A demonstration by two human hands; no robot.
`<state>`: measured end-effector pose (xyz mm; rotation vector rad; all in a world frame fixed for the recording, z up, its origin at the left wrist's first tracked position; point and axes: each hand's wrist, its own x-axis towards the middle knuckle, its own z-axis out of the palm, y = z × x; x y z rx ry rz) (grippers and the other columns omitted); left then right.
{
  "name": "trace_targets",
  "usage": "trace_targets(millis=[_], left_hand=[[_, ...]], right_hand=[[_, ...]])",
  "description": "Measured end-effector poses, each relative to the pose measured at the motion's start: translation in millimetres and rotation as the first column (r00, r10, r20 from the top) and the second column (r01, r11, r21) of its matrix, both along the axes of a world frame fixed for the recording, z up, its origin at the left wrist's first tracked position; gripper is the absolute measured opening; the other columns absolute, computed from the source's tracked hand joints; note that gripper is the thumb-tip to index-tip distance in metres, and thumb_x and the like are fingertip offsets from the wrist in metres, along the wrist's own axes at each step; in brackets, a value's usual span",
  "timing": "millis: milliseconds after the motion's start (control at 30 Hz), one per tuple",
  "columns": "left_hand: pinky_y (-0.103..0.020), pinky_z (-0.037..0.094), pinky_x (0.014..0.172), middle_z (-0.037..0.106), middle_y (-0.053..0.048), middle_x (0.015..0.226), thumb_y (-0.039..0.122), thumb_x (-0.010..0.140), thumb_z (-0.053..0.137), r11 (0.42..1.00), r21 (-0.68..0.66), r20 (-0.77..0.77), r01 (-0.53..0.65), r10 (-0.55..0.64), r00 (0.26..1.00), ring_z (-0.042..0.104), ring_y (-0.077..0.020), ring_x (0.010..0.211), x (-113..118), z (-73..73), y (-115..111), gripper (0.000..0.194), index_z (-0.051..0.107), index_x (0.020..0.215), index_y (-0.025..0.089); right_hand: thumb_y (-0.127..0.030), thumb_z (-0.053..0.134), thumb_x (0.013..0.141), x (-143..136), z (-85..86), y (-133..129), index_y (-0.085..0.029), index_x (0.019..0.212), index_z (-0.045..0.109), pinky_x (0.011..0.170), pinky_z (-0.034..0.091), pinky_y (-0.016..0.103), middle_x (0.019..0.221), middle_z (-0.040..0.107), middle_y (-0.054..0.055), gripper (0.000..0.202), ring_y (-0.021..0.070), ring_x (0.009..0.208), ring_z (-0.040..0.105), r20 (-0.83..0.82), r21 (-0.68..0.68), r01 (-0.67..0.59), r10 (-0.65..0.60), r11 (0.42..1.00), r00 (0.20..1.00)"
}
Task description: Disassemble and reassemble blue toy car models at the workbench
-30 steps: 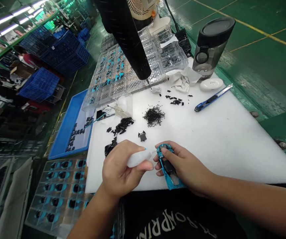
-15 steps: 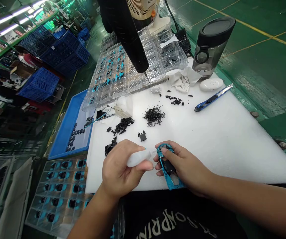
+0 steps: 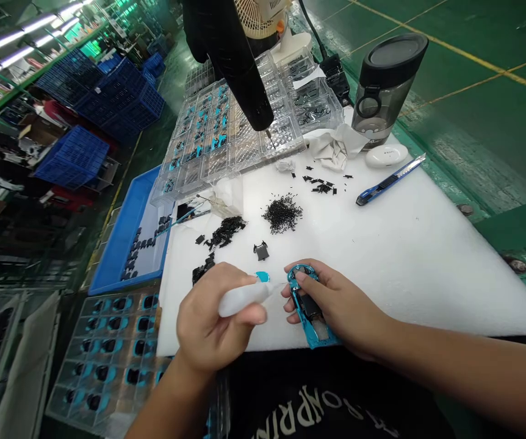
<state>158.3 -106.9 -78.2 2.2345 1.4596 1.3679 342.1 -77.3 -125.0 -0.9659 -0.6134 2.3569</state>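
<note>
Over the near edge of a white worktop [image 3: 382,268], a person's right hand [image 3: 343,299] holds a long, glossy, bright blue housing [image 3: 307,329], its grip clamped on the sides; the housing has a rounded far end partly under the thumb, a black block [image 3: 311,306] in its middle and a greyish patch below; the left hand's [image 3: 212,323] grip is wrapped round a whitish, translucent squeeze bottle [image 3: 243,299], its narrow tip near the housing's rounded end.
</note>
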Motion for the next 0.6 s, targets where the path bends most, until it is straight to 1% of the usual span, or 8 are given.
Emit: trace_targets(millis=[100,167,233,300,367,467,533,600], left_hand=[[-0.030,0.052,0.056,0.064,-0.004,0.072,0.047,0.086,0.064,0.983,0.094,0.085,-0.161,0.153,0.985,0.062,-0.0175,0.064,-11,-4.7,-8,0.028,0.067,0.092,0.020],[-0.033,0.054,0.057,0.065,-0.004,0.073,0.044,0.083,0.067,0.961,0.096,0.162,-0.260,0.243,0.956,0.065,-0.0198,0.065,-21,-6.3,-15,0.026,0.068,0.089,0.019],[-0.036,0.056,0.059,0.067,-0.004,0.075,0.038,0.079,0.072,0.938,0.039,0.224,-0.346,0.329,0.917,0.066,-0.0205,0.065,-33,-6.9,-20,0.021,0.068,0.085,0.018],[-0.037,0.059,0.061,0.068,-0.003,0.076,0.033,0.076,0.075,0.915,-0.054,0.267,-0.399,0.399,0.877,0.068,-0.0203,0.065,-43,-7.9,-22,0.021,0.065,0.087,0.018],[-0.038,0.061,0.065,0.070,-0.002,0.080,0.030,0.075,0.076,0.899,-0.145,0.335,-0.413,0.437,0.835,0.071,-0.0212,0.070,-52,-9.7,-19,0.030,0.062,0.100,0.019],[-0.038,0.062,0.075,0.070,-0.005,0.096,0.030,0.078,0.074,0.891,-0.261,0.439,-0.370,0.452,0.777,0.073,-0.0221,0.086,-65,-11.3,-3,0.054,0.053,0.126,0.022],[-0.037,0.061,0.081,0.066,-0.006,0.103,0.032,0.079,0.072,0.880,-0.339,0.445,-0.333,0.462,0.767,0.072,-0.0210,0.090,-74,-10.1,16,0.049,0.055,0.124,0.021],[-0.034,0.060,0.080,0.062,-0.004,0.101,0.033,0.080,0.070,0.863,-0.406,0.414,-0.302,0.468,0.781,0.072,-0.0193,0.089,-83,-8.4,39,0.033,0.059,0.108,0.019]], right_hand=[[-0.042,0.057,0.093,1,-0.9,0,-0.024,0.104,0.058,0.074,0.054,0.034,0.089,0.064,0.002,0.021,0.0157,0.073,0.062,-0.011,0.001,-0.002,0.002,1.000,1.000],[-0.042,0.057,0.093,1,-0.6,0,-0.023,0.102,0.058,0.073,0.055,0.035,0.088,0.064,0.002,0.021,0.0157,0.072,0.062,-0.009,-0.006,-0.006,0.006,1.000,1.000],[-0.043,0.057,0.093,1,0.0,0,-0.023,0.101,0.058,0.073,0.055,0.035,0.087,0.064,0.003,0.022,0.0164,0.073,0.063,0.004,-0.012,-0.009,0.009,1.000,1.000],[-0.045,0.057,0.093,1,0.6,0,-0.023,0.102,0.058,0.073,0.056,0.035,0.088,0.064,0.003,0.024,0.0171,0.075,0.063,0.019,0.002,-0.003,0.003,1.000,1.000],[-0.047,0.055,0.094,0,0.6,0,-0.023,0.105,0.058,0.074,0.057,0.036,0.088,0.064,0.003,0.026,0.0173,0.076,0.062,0.039,0.026,0.001,-0.002,1.000,0.999],[-0.048,0.054,0.094,-1,0.5,0,-0.024,0.107,0.057,0.075,0.057,0.036,0.089,0.065,0.003,0.028,0.0175,0.077,0.062,0.066,0.045,-0.007,0.004,0.999,0.998],[-0.048,0.055,0.094,-1,0.9,0,-0.023,0.106,0.057,0.075,0.057,0.036,0.089,0.065,0.003,0.028,0.0174,0.077,0.062,0.074,0.042,-0.010,0.007,0.999,0.997],[-0.048,0.057,0.092,-2,1.9,0,-0.023,0.107,0.056,0.074,0.057,0.036,0.088,0.064,0.003,0.029,0.0172,0.076,0.061,0.078,0.035,-0.008,0.006,0.999,0.997]])
